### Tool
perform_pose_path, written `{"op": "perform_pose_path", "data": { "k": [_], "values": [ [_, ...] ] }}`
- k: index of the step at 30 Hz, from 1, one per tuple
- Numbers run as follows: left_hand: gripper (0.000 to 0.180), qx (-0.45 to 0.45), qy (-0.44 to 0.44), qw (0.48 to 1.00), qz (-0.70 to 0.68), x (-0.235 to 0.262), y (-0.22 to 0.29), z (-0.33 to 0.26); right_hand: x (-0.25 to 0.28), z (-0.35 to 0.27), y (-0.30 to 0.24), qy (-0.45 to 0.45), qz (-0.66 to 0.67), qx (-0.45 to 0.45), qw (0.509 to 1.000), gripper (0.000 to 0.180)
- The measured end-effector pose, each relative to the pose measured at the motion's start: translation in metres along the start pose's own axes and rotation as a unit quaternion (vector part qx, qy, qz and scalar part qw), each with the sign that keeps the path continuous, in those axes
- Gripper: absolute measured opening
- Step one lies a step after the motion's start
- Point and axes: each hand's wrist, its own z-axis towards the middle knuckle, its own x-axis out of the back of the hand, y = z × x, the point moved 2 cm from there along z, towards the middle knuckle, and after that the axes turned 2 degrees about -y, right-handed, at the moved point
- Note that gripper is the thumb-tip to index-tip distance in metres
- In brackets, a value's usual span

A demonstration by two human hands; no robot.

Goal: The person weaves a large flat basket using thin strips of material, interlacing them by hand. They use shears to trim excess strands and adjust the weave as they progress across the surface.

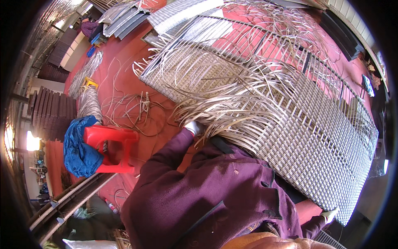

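Observation:
A large woven panel (306, 145) on a metal frame slants across the space in front of me. Its right part is tightly woven in light and dark strips. Long loose weaving strips (232, 103) spill over its left and near side. My left hand (192, 127), in a white glove, is at the panel's near left edge beneath these strips, which hide its fingers. At the panel's lower right corner, my right hand (330, 215), in a pale glove, is closed on the edge.
On the left stands a red plastic stool (114, 145) with a blue cloth or bag (81, 147) draped on it. Bundled strips (89, 101) lie behind it. Dark brown stacked pieces (52, 112) line the left side. Bare metal rods (282, 39) run along the panel's far side.

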Motion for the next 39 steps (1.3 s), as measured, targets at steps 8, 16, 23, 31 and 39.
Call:
{"op": "perform_pose_path", "data": {
  "k": [8, 16, 23, 31, 39],
  "values": [
    [0.031, 0.064, 0.124, 0.989, 0.056, 0.024, 0.017, 0.014, 0.004, -0.007, 0.024, -0.004, 0.019, -0.010, 1.000, 0.084],
    [0.031, 0.070, 0.267, 0.950, 0.148, 0.046, -0.020, 0.054, 0.045, -0.032, 0.062, -0.047, 0.061, 0.048, 0.996, 0.079],
    [0.029, 0.114, 0.347, 0.929, -0.056, 0.011, -0.033, 0.088, 0.081, -0.055, 0.042, 0.062, -0.266, 0.237, 0.932, 0.066],
    [0.038, 0.056, 0.176, 0.928, 0.324, 0.008, -0.096, 0.091, 0.067, -0.115, 0.018, -0.086, -0.398, 0.464, 0.787, 0.062],
    [0.052, -0.016, 0.001, 0.889, 0.457, 0.061, -0.136, 0.117, -0.008, -0.199, 0.022, 0.056, 0.010, 0.115, 0.992, 0.048]
  ]
}}
